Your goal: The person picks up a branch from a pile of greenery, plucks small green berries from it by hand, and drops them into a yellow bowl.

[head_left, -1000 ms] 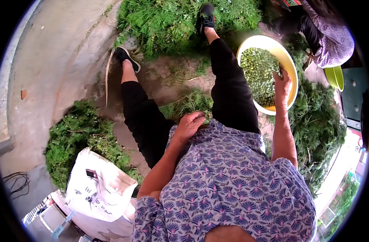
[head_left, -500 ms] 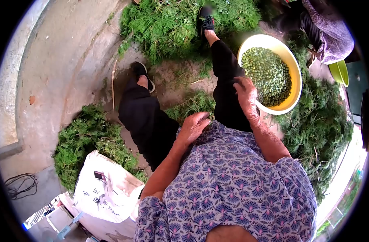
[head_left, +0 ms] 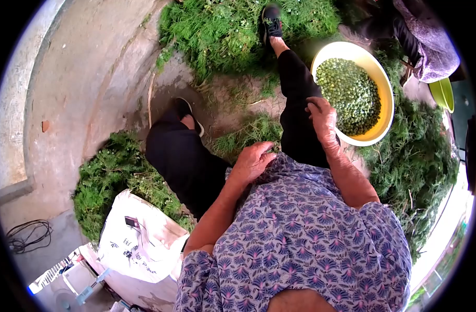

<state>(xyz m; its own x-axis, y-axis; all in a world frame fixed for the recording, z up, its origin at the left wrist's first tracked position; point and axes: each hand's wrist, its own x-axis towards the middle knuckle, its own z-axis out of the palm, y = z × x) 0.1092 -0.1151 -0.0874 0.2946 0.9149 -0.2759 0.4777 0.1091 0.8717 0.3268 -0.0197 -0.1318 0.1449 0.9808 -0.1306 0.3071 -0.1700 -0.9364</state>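
My left hand [head_left: 252,161] is at the hem of the patterned shirt [head_left: 305,229], over my lap. Its fingers are loosely bent and a little apart, and nothing shows in them. My right hand [head_left: 322,119] is over my thigh in black trousers [head_left: 300,104], fingers loosely curled with small gaps, and it holds nothing visible. Just beyond it stands a large yellow basin [head_left: 387,99], part-filled with small round green fruits [head_left: 347,91]. A pile of leafy green branches [head_left: 217,36] lies in front of my feet.
More cut greenery lies at the right [head_left: 414,156] and at the left [head_left: 105,182]. A white sack [head_left: 144,239] bears a small dark device [head_left: 132,222]. Another person [head_left: 435,52] sits at the upper right near a green basin [head_left: 443,94]. A coiled cable [head_left: 29,235] lies far left.
The view has shifted slightly. My bent leg at the left has swung outward, and its foot is a little lower. Both hands keep nearly the same pose.
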